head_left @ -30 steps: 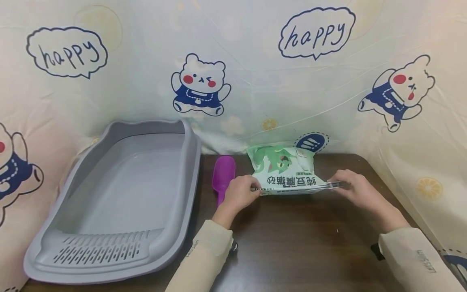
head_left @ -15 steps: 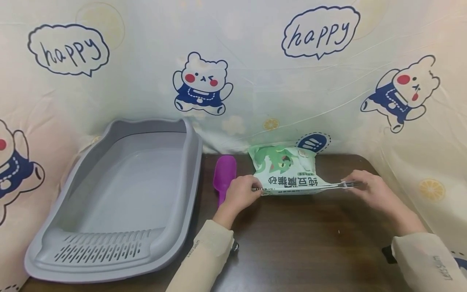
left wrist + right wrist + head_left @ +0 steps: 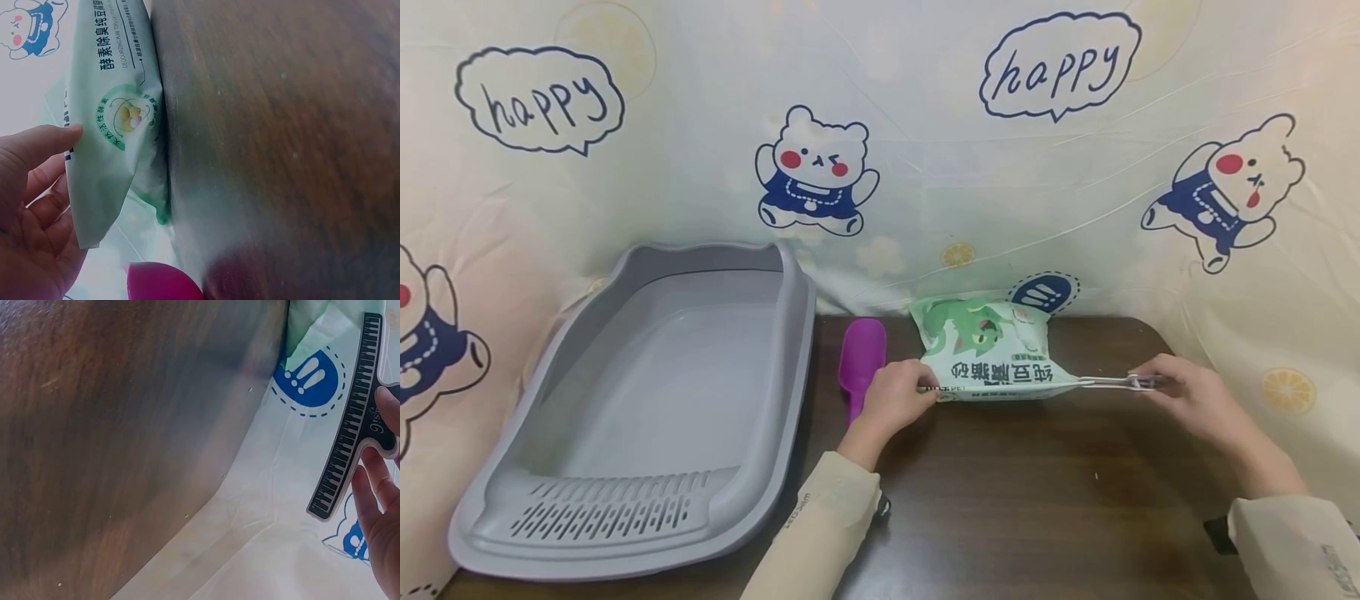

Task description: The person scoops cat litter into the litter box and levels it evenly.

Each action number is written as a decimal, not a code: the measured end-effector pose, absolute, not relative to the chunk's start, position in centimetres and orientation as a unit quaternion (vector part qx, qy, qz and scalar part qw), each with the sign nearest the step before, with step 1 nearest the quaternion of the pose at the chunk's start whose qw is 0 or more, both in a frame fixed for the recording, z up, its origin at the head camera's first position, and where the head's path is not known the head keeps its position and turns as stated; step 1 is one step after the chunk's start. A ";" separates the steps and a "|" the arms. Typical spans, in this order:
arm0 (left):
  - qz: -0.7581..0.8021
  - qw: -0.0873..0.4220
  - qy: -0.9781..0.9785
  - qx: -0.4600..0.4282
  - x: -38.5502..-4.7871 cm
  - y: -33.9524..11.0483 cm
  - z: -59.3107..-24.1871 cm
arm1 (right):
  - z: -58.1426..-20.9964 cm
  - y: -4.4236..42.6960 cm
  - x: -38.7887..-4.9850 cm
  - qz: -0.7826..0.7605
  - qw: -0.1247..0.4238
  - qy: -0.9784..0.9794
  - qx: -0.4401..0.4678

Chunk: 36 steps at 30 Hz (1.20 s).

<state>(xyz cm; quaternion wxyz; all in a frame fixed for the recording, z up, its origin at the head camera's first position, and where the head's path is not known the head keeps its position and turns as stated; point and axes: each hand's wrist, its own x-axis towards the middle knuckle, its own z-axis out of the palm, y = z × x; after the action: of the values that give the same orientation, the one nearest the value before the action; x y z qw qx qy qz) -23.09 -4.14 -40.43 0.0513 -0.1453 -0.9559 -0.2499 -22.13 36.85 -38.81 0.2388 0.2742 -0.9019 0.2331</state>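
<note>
The left grip [image 3: 901,396] is clamping on the near left corner of the green and white bag [image 3: 981,354]; in the left wrist view the thumb is pressing on the printed face, with the other fingers curling behind it. The right grip [image 3: 1198,400] is pinching the black tab of a long clip [image 3: 351,425] patterned with piano keys. In the head view the clip is extending rightward in line with the bag's near edge, its inner end appearing to meet the bag's right corner; whether it is fastening on the bag cannot be determined.

The bag is resting towards the back of the worktop [image 3: 1015,500], its large characters reading upside down from the head view and its cat picture lying on the far side. Just beyond the left grip, a purple scoop [image 3: 861,362] is lying left of the bag, its handle partly disappearing behind that hand. Further left, a grey tray [image 3: 647,392] with raised sides is standing on the worktop, its slotted end facing the person. A pale cloth [image 3: 925,167] printed with bears and the word "happy" is hanging behind everything.
</note>
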 end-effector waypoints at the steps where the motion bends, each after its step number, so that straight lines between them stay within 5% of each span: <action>1: -0.249 0.052 -0.956 -0.146 -23.1 -4.1 -40.4 | -38.8 36.9 -22.1 0.230 0.236 -0.905 0.268; 20: -0.247 0.050 -0.955 -0.153 -23.2 -4.2 -40.5 | -39.1 39.5 -19.8 0.210 0.222 -0.927 0.217; 36: -0.253 0.051 -0.953 -0.158 -23.0 -4.2 -40.5 | -40.9 37.5 -19.8 0.264 0.074 -0.929 0.249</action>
<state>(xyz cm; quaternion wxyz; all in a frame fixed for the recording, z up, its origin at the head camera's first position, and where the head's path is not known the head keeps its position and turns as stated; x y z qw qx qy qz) -22.97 -4.20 -40.49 0.0507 -0.1575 -0.9532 -0.2529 -19.77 37.49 -40.88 0.0745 0.2486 -0.9290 0.2638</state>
